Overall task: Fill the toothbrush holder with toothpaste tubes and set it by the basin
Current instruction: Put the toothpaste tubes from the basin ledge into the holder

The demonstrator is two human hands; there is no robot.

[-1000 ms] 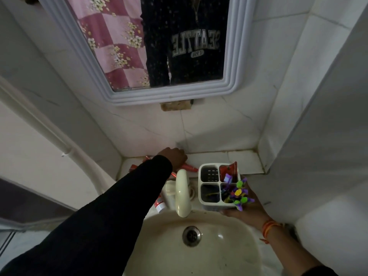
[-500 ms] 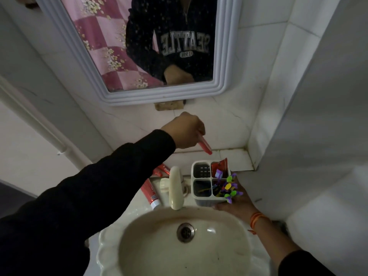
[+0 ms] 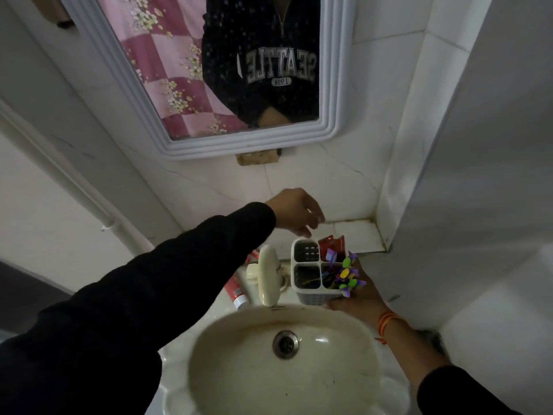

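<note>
A white four-compartment toothbrush holder stands on the ledge behind the basin, right of the tap. Red toothpaste tubes stick up from its back right compartment. Purple, green and yellow pieces fill the front right one. The back left compartment looks empty, and the front left one is too dark to judge. My right hand grips the holder's right side from below. My left hand hovers just above the holder's back edge, fingers apart and pointing down, holding nothing. Another red and white toothpaste tube lies left of the tap.
The cream tap rises between the lying tube and the holder. A bit of another red tube shows behind my left sleeve. A mirror hangs above, and a tiled wall corner closes in on the right.
My left hand lifted a red tube from the ledge, carried it right to the holder and let it go; the hand is now empty above the holder. The right hand kept its grip.
</note>
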